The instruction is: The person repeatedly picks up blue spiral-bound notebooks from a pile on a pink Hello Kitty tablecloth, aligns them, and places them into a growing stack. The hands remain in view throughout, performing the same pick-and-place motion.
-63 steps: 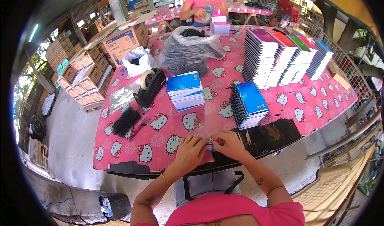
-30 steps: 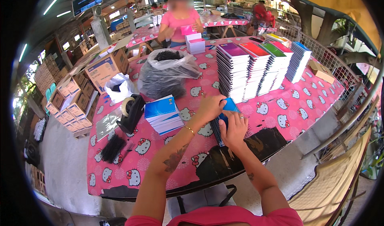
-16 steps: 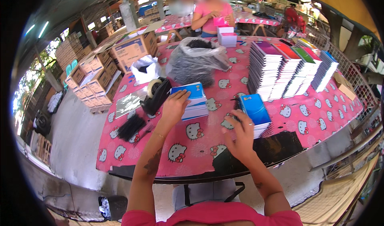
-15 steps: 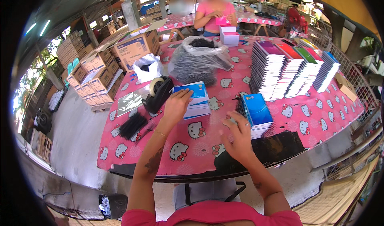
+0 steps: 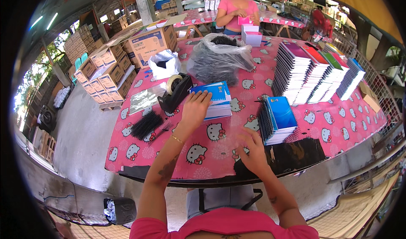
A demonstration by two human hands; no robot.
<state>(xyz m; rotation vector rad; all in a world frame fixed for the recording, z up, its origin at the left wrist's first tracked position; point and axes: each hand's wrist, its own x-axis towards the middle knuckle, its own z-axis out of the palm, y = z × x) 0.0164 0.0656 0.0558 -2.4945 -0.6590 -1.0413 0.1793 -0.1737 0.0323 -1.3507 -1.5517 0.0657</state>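
Note:
My left hand (image 5: 197, 108) lies with its fingers on the left side of a short stack of blue-covered notebooks (image 5: 219, 94). The upper covers sit a little askew over the white pages. My right hand (image 5: 253, 151) hovers over the pink tablecloth, its fingers loosely bent and apart, with nothing clearly seen in them. Just to its right stands a stack of blue notebooks (image 5: 282, 112) with black coil bindings along the left edge. Loose black binding coils (image 5: 146, 125) lie to the left of my left forearm. A black tape dispenser (image 5: 176, 93) stands behind that hand.
Tall stacks of coil-bound notebooks (image 5: 292, 72) stand at the right. Farther back are a clear bag of black coils (image 5: 220, 61), a small white bag (image 5: 164, 65) and a cardboard box (image 5: 152, 46). Clear plastic sheets (image 5: 146, 99) lie at left. Another person (image 5: 237, 12) handles pink-covered notebooks across the table.
The whole view has shifted slightly. My left hand stays at the short stack, whose top covers now look more askew. My right hand is a little farther from the coil-bound blue stack.

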